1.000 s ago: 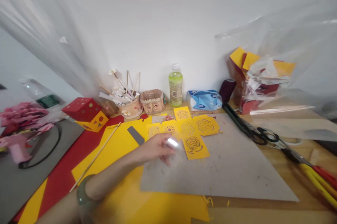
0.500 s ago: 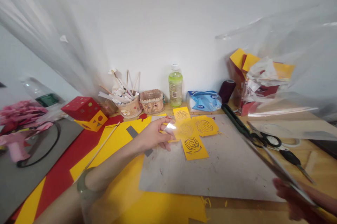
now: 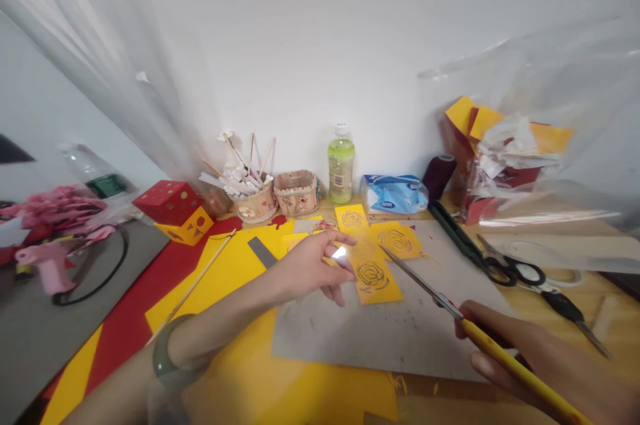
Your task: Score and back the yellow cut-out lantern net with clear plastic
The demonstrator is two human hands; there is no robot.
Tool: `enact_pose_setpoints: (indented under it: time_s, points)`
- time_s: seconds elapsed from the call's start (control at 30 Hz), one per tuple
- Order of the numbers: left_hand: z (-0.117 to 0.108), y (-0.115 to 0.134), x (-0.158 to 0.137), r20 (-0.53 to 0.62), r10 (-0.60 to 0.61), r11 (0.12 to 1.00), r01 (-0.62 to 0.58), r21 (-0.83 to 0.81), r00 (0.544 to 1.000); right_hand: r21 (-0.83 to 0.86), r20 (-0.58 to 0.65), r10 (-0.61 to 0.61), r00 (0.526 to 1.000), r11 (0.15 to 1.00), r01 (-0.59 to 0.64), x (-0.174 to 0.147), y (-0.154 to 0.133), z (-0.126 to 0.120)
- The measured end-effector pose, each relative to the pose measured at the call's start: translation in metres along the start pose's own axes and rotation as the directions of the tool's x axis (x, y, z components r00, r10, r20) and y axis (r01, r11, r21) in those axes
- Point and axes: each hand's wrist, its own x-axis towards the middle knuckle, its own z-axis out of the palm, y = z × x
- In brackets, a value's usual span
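My left hand [image 3: 320,265] is over the left side of a yellow cross-shaped paper cutout [image 3: 383,278] with rose patterns cut through it. Its index finger and thumb are apart, with a bright glare between them. Whether the fingertips touch the paper, I cannot tell. My right hand [image 3: 535,352] grips a slim tool [image 3: 505,348] with a long yellow handle and a pointed metal front; its exact kind is unclear. The metal tip reaches over the cutout's right arm. Beneath the cutout is a grey board [image 3: 435,338].
Scissors [image 3: 520,272] and a dark green tool [image 3: 460,238] are at the right. A tissue pack [image 3: 395,195], a drink bottle [image 3: 341,165] and two small baskets [image 3: 297,195] line the wall. Yellow sheets [image 3: 290,385], a stick [image 3: 200,278] and a pink glue gun [image 3: 47,265] are at left.
My right hand has brought the yellow-handled tool up and left, from the lower right corner to the cutout. My left hand has shifted slightly right. The view has moved a little left.
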Motion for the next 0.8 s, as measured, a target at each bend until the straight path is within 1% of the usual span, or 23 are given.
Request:
enact_pose_setpoints:
  time_s: [0.03,0.07,0.2,0.3,0.37,0.47,0.6,0.67,0.73,0.8]
  points:
    - [0.002,0.000,0.000,0.012,-0.002,1.000,0.002,-0.002,1.000,0.003,0.025,0.003,1.000,1.000,-0.003,0.000,-0.004,0.000]
    - [0.003,0.001,0.000,0.023,-0.004,1.000,0.004,0.000,1.000,0.007,0.019,0.013,1.000,1.000,-0.013,0.001,-0.007,0.000]
    - [0.006,0.003,0.000,0.047,-0.001,1.000,0.000,0.018,0.999,0.026,-0.074,0.062,0.995,0.998,-0.060,-0.001,-0.015,0.004]
    - [0.006,0.003,0.001,0.058,-0.001,1.000,0.000,0.019,0.998,0.045,-0.114,0.071,0.991,0.997,-0.066,-0.002,-0.013,0.007]
    - [0.006,0.003,0.002,0.071,0.007,1.000,-0.008,0.014,0.997,0.051,-0.106,0.062,0.992,0.997,-0.057,-0.002,-0.010,0.008]
    - [0.007,0.003,0.004,0.086,0.020,1.000,-0.020,0.001,0.996,0.045,-0.043,0.055,0.998,0.998,-0.053,0.001,-0.006,0.005]
    - [0.008,0.004,0.005,0.083,0.013,1.000,-0.013,0.002,0.996,0.005,-0.014,0.136,0.991,0.991,-0.136,0.003,-0.004,0.001]
    - [0.010,0.005,0.006,0.083,0.006,1.000,-0.006,-0.001,0.997,0.013,-0.016,0.147,0.989,0.989,-0.147,0.000,0.000,0.003]
    - [0.012,0.005,0.007,0.089,-0.003,1.000,0.004,-0.009,0.996,0.042,-0.062,0.136,0.989,0.990,-0.133,-0.004,0.007,0.007]
    - [0.014,0.004,0.009,0.098,-0.008,0.999,0.011,-0.034,0.995,0.074,-0.136,0.138,0.981,0.989,-0.129,-0.010,0.016,0.011]
